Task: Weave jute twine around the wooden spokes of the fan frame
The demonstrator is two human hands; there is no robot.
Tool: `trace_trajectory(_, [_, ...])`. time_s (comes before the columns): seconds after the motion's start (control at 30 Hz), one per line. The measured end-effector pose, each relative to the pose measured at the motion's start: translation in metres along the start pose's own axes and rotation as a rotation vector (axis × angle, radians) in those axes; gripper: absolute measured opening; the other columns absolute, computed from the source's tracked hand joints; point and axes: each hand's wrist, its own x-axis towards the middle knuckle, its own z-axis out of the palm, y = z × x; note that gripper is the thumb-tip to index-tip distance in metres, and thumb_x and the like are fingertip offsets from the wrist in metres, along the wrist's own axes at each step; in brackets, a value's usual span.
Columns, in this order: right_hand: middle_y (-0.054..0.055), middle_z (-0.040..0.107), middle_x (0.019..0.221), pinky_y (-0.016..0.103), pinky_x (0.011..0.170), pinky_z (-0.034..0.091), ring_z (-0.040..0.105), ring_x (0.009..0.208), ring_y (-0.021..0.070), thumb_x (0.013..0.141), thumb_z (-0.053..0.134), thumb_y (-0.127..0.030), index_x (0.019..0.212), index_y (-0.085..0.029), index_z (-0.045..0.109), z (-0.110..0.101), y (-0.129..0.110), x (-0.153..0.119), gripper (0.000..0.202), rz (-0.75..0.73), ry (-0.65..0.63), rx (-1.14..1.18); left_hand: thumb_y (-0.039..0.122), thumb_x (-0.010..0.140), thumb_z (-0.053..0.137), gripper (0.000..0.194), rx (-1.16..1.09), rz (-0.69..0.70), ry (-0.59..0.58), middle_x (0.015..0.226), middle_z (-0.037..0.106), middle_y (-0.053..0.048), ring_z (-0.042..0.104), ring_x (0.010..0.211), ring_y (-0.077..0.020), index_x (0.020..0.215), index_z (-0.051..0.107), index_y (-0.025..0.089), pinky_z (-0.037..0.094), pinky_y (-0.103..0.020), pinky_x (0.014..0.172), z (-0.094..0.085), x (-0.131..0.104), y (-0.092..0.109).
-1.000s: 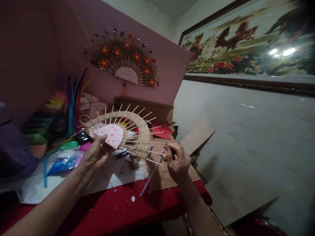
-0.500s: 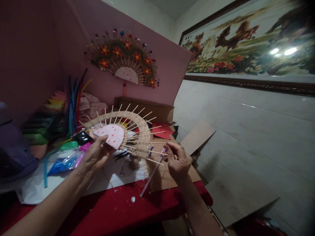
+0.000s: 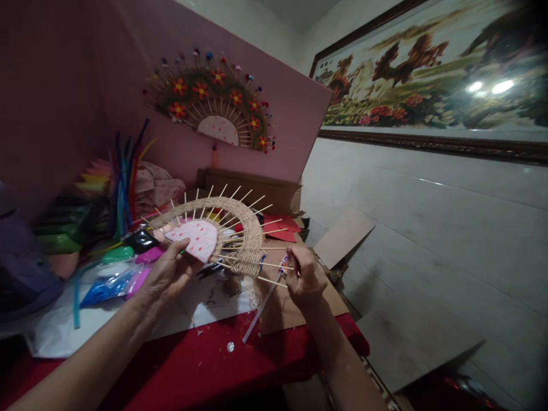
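My left hand (image 3: pixel 171 274) is closed on a half-round woven fan (image 3: pixel 252 234), gripping the white, red-dotted half-disc (image 3: pixel 197 238) at its base, thumb on top. Thin wooden sticks radiate from that disc through a broad band of woven straw-coloured cord, their bare ends sticking out past it. At the fan's right side, the thumb and fingers of my right hand (image 3: pixel 306 278) are pinched at the end of one of the lower sticks (image 3: pixel 274 248). Two more stick ends lie just below those fingertips. Beneath the fan, dark-bladed scissors (image 3: pixel 209 269) and a ball of twine (image 3: pixel 232 284) are partly hidden.
A finished-looking fan with orange flowers (image 3: pixel 217 76) hangs on the pink board (image 3: pixel 295 108) behind. Bags of coloured clay (image 3: pixel 107 288) and pipe cleaners (image 3: pixel 124 177) are at left. A cardboard sheet (image 3: pixel 278 319) and a clear glue stick (image 3: pixel 260 317) lie on the red tablecloth (image 3: pixel 192 365).
The fan has dipped slightly and shifted a little to the right. My right hand has moved slightly left, its fingers drawn closer together at the stick ends. The camera view has shifted slightly.
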Motion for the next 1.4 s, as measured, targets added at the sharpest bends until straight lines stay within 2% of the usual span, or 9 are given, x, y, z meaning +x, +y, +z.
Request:
trace_trajectory(0.13, [0.007, 0.068, 0.089, 0.024, 0.069, 0.052, 0.066, 0.081, 0.0159, 0.082, 0.053, -0.007, 0.115, -0.018, 0.052, 0.003, -0.001, -0.003, 0.034, 0.049, 0.031, 0.044, 0.004, 0.082, 0.048, 0.028, -0.012, -0.028, -0.005, 0.079, 0.070, -0.007, 0.067, 0.064, -0.0142, 0.106, 0.059, 0.013, 0.057, -0.023, 0.058, -0.001, 0.000, -0.001])
trace_trajectory(0.27, [0.005, 0.065, 0.083, 0.025, 0.060, 0.054, 0.065, 0.069, 0.0146, 0.085, 0.049, -0.013, 0.114, -0.021, 0.049, 0.007, -0.007, -0.011, 0.030, 0.309, -0.009, 0.245, 0.005, 0.082, 0.048, 0.032, -0.034, -0.033, -0.004, 0.084, 0.070, -0.008, 0.068, 0.067, -0.0155, 0.111, 0.057, 0.015, 0.058, -0.026, 0.061, -0.002, 0.001, -0.003])
trace_trajectory(0.33, [0.004, 0.064, 0.082, 0.025, 0.057, 0.053, 0.065, 0.066, 0.0142, 0.086, 0.047, -0.015, 0.115, -0.020, 0.047, 0.008, -0.009, -0.013, 0.029, 0.372, -0.010, 0.315, 0.005, 0.083, 0.048, 0.033, -0.040, -0.034, -0.014, 0.088, 0.070, -0.009, 0.068, 0.069, -0.0158, 0.113, 0.056, 0.015, 0.058, -0.028, 0.063, -0.001, 0.000, -0.003])
trace_trajectory(0.5, [0.008, 0.066, 0.085, 0.027, 0.064, 0.052, 0.066, 0.075, 0.0176, 0.083, 0.051, -0.012, 0.119, -0.018, 0.046, 0.007, -0.001, -0.009, 0.038, -0.010, 0.063, -0.011, 0.004, 0.084, 0.045, 0.030, -0.031, -0.042, 0.001, 0.085, 0.070, -0.008, 0.068, 0.067, -0.0158, 0.110, 0.057, 0.014, 0.058, -0.026, 0.057, 0.002, -0.003, -0.003])
trace_trajectory(0.57, [0.010, 0.066, 0.086, 0.028, 0.066, 0.052, 0.066, 0.077, 0.0183, 0.082, 0.051, -0.011, 0.122, -0.017, 0.045, 0.006, 0.003, -0.007, 0.041, -0.083, 0.054, -0.071, 0.004, 0.084, 0.045, 0.030, -0.018, -0.039, -0.001, 0.081, 0.070, -0.007, 0.067, 0.066, -0.0158, 0.109, 0.058, 0.013, 0.058, -0.027, 0.056, 0.002, -0.004, -0.003])
trace_trajectory(0.9, [0.007, 0.067, 0.089, 0.027, 0.070, 0.055, 0.068, 0.081, 0.0184, 0.081, 0.055, -0.014, 0.116, -0.020, 0.049, 0.004, -0.008, -0.013, 0.036, 0.090, 0.040, 0.096, 0.004, 0.085, 0.043, 0.029, -0.028, -0.041, -0.033, 0.078, 0.071, -0.008, 0.068, 0.065, -0.0157, 0.109, 0.058, 0.012, 0.058, -0.026, 0.057, 0.002, -0.005, -0.005])
trace_trajectory(1.1, [0.009, 0.066, 0.091, 0.025, 0.057, 0.057, 0.069, 0.071, 0.0170, 0.083, 0.055, -0.016, 0.120, -0.018, 0.044, 0.013, -0.012, -0.021, 0.039, 0.345, 0.090, 0.225, 0.004, 0.083, 0.045, 0.033, -0.062, -0.050, -0.023, 0.084, 0.071, -0.010, 0.068, 0.068, -0.0168, 0.113, 0.057, 0.013, 0.058, -0.027, 0.061, 0.003, -0.004, -0.004])
trace_trajectory(1.27, [0.008, 0.069, 0.090, 0.028, 0.063, 0.057, 0.068, 0.075, 0.0186, 0.083, 0.052, -0.013, 0.115, -0.020, 0.052, 0.000, -0.013, -0.003, 0.033, 0.192, 0.037, 0.077, 0.004, 0.083, 0.046, 0.033, -0.064, -0.050, -0.009, 0.084, 0.070, -0.010, 0.068, 0.068, -0.0162, 0.113, 0.058, 0.013, 0.058, -0.027, 0.061, 0.002, -0.003, -0.004])
trace_trajectory(1.4, [0.009, 0.068, 0.090, 0.032, 0.070, 0.055, 0.067, 0.083, 0.0200, 0.084, 0.047, -0.014, 0.115, -0.019, 0.051, -0.010, -0.005, 0.007, 0.031, 0.042, -0.089, 0.117, 0.004, 0.082, 0.046, 0.033, -0.048, -0.043, -0.017, 0.082, 0.070, -0.009, 0.068, 0.069, -0.0165, 0.111, 0.058, 0.013, 0.058, -0.028, 0.061, 0.002, -0.003, -0.003])
